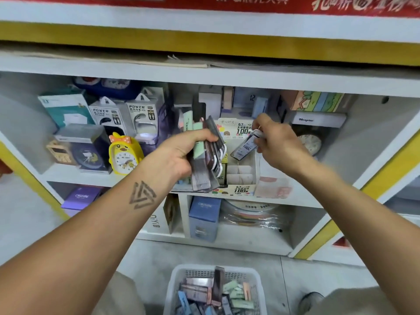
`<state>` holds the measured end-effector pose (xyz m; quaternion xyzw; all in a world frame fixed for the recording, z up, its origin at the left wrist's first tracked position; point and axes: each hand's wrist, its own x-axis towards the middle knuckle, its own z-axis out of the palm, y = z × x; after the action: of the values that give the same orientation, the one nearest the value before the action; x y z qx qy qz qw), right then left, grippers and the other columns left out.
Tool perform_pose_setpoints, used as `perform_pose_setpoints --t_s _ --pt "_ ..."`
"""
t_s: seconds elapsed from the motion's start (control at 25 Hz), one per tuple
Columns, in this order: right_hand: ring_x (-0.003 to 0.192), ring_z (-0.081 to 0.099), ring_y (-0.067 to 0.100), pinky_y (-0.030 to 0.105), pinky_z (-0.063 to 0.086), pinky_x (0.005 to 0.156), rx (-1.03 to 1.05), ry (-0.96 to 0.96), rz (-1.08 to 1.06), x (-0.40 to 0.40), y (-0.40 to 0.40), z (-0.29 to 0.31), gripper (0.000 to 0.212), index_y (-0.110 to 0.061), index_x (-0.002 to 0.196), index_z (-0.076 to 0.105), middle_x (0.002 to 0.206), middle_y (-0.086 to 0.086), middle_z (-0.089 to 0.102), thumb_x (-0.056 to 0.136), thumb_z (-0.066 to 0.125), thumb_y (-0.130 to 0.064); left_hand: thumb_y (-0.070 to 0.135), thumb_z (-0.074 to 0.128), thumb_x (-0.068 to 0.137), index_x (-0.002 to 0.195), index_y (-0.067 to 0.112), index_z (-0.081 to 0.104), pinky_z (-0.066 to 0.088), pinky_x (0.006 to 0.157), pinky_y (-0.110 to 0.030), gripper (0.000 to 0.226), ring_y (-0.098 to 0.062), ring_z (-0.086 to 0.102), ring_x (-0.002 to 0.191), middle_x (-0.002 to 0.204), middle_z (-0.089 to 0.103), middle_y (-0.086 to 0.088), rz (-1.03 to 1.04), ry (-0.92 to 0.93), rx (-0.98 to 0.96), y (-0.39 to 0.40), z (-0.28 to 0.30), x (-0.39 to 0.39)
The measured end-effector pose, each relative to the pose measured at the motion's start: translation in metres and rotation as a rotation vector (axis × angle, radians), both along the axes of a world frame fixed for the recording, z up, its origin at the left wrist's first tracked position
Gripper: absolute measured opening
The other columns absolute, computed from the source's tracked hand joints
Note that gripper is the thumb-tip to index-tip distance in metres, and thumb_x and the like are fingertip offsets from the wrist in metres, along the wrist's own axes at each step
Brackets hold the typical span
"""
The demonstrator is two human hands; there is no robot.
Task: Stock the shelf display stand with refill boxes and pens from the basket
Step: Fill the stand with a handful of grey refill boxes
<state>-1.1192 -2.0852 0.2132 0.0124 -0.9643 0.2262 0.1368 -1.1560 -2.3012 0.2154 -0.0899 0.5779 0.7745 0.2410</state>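
With my left hand [179, 153] gripping a fanned stack of slim refill boxes [209, 155], I'd have my right hand [276, 142], pinching one grey box [246, 146], slide it upright into the white cardboard display stand [241, 176].

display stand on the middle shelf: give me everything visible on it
The display stand looks like white printed cardboard, standing upright on the middle shelf. Its back header and front lip carry "0.7" and "100" print. Thin dividers split the tray into compartments; those in view look empty. The left hand's stack of refill boxes hides its left part. The right hand holds one tilted refill box over the tray.
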Motion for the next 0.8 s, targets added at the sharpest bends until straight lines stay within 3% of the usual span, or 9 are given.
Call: perform_pose_setpoints --t_s 0.16,0.32,0.44,0.52,0.72,0.76,0.8 --pt "0.083 0.066 0.027 0.042 0.057 0.077 -0.042 0.047 0.088 -0.014 -0.002 -0.014 0.016 -0.028 0.109 0.057 0.090 0.006 0.065 0.100 0.051 -0.015 -0.004 0.074 0.072 0.078 0.007 0.071 0.059 0.052 -0.039 0.012 -0.024 0.072 0.059 0.072 0.074 -0.013 -0.041 0.021 -0.030 -0.002 -0.004 -0.009" --pt "0.082 0.065 0.020 0.036 0.055 0.076 0.026 0.069 0.165 -0.024 -0.009 -0.024 0.019 -0.025 0.112 0.061 0.100 0.003 0.067 0.098 0.057 -0.012 -0.005 0.072 0.074 0.059 0.008 0.074 0.059 0.051 -0.040 0.020 -0.024 0.071 0.057 0.069 0.074 -0.012 -0.066 0.028 -0.034 -0.005 -0.007 -0.016" --pt "0.077 0.063 0.023 0.041 0.055 0.069 0.028 0.047 0.123 -0.028 -0.013 -0.026 0.016 -0.024 0.097 0.050 0.087 0.004 0.065 0.094 0.062 -0.013 -0.006 0.072 0.074 0.070 0.007 0.072 0.060 0.053 -0.042 0.013 -0.025 0.071 0.057 0.069 0.073 -0.013 -0.063 0.025 -0.033 -0.004 -0.008 -0.013" --pt "0.076 0.064 0.024 0.042 0.056 0.067 -0.003 -0.006 0.135 -0.027 -0.017 -0.028 0.011 -0.018 0.091 0.057 0.082 0.006 0.066 0.094 0.060 -0.008 -0.006 0.072 0.074 0.074 0.007 0.070 0.060 0.056 -0.044 0.013 -0.025 0.071 0.057 0.070 0.073 -0.013 -0.069 0.028 -0.039 -0.003 -0.010 -0.010" --pt "0.102 0.065 0.030 0.040 0.054 0.088 0.257 0.133 0.111 -0.022 -0.020 -0.023 0.027 -0.012 0.111 0.074 0.114 0.006 0.072 0.093 0.054 -0.005 -0.006 0.072 0.073 0.076 0.006 0.070 0.060 0.053 -0.043 0.013 -0.026 0.070 0.055 0.068 0.072 -0.013 -0.090 0.038 -0.046 -0.001 -0.008 -0.006" --pt "0.100 0.067 0.027 0.038 0.054 0.088 0.179 0.129 0.089 -0.021 -0.021 -0.020 0.025 -0.014 0.111 0.075 0.112 0.005 0.073 0.095 0.055 -0.009 -0.007 0.071 0.073 0.074 0.006 0.070 0.060 0.053 -0.042 0.013 -0.025 0.070 0.054 0.067 0.072 -0.013 -0.091 0.045 -0.047 0.000 -0.007 -0.005" --pt "0.093 0.069 0.025 0.038 0.055 0.084 -0.040 0.072 0.069 -0.019 -0.024 -0.016 0.021 -0.015 0.107 0.076 0.106 0.004 0.075 0.097 0.057 -0.015 -0.007 0.071 0.073 0.072 0.006 0.072 0.060 0.053 -0.042 0.014 -0.025 0.069 0.054 0.067 0.072 -0.013 -0.093 0.050 -0.046 0.001 -0.007 -0.005"
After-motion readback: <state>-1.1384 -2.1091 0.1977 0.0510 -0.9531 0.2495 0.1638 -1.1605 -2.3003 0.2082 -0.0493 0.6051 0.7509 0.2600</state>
